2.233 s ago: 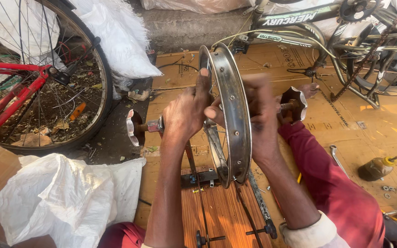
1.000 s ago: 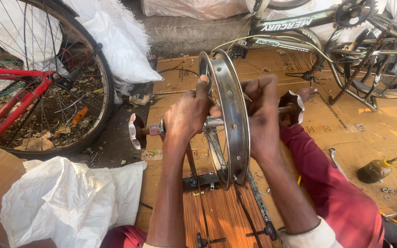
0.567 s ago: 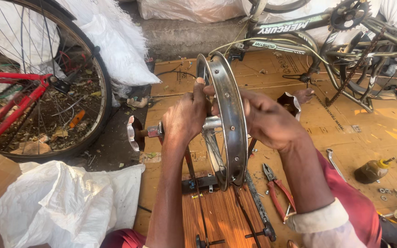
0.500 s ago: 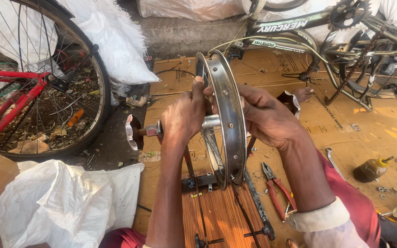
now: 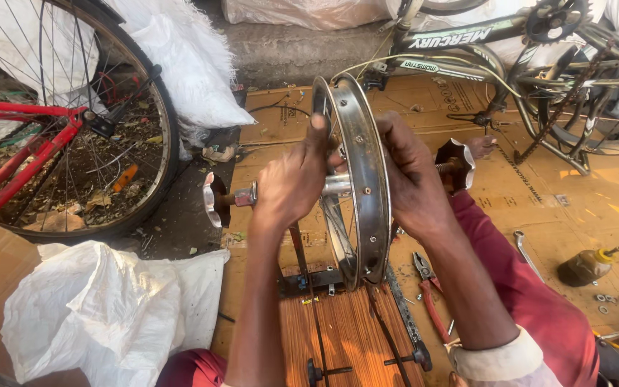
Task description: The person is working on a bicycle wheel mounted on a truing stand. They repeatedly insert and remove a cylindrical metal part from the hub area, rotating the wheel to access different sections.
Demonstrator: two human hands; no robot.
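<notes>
A: Where is the wheel rim (image 5: pixel 367 179)?

B: Upright, edge-on to the camera, mounted in a truing stand (image 5: pixel 324 276) on the wooden board (image 5: pixel 345 337).

A: Hand positions?

B: Left hand (image 5: pixel 291 183) curls its fingers around the hub side of the rim. Right hand (image 5: pixel 413 179) wraps the opposite face, fingers closed on the rim.

A: Nearby items?

B: Red-handled pliers (image 5: pixel 431 297) lie beside the board; a red bicycle (image 5: pixel 37 136) stands far left.

Your rim (image 5: pixel 368 179) is dull silver (faintly rusted), the sleeve (image 5: pixel 539 308) maroon, the bike frame (image 5: pixel 19 140) red, sacks (image 5: pixel 102 315) white.
</notes>
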